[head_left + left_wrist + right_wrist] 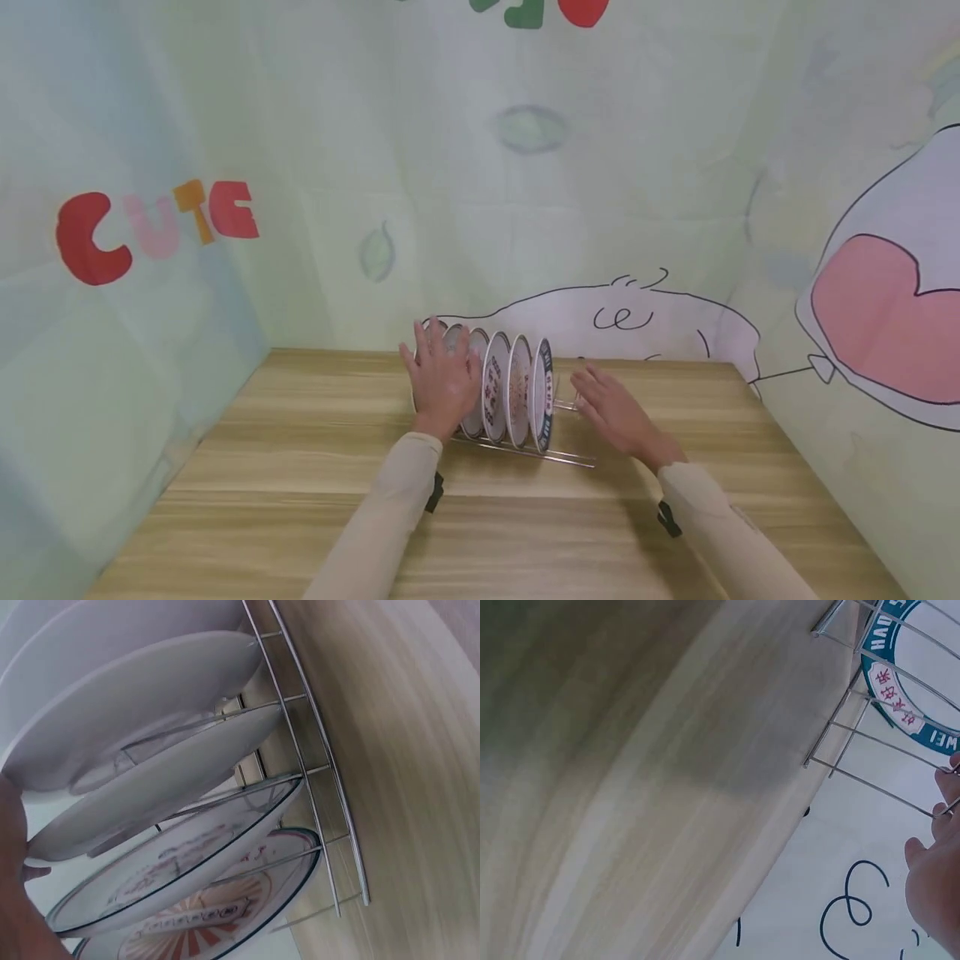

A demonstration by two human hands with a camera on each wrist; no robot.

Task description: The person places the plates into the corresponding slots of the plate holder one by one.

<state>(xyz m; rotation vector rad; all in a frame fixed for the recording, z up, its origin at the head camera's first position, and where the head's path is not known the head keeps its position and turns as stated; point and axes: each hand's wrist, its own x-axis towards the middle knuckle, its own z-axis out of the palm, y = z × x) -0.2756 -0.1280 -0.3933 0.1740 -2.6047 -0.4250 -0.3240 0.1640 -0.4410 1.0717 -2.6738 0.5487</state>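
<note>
Several round plates [497, 387] stand upright in a row in a metal wire dish rack [555, 457]. My left hand [442, 379], fingers spread and straight, lies over the plates at the row's left end. In the left wrist view, part of that hand [15, 877] shows at the edges of plain white plates [165, 787], with patterned plates [187, 859] beyond. At the rack's right end, my right hand [618, 415] has its fingers extended; the right wrist view puts the fingertips [943, 817] right at the end wires. The rightmost plate [877, 649] has a teal lettered rim.
The rack stands on a wood-grain table [300, 467], near its back edge. Behind and at both sides hangs a pale printed cloth [450, 167] with cartoon drawings and coloured letters. Dark straps [435, 492] show at both wrists.
</note>
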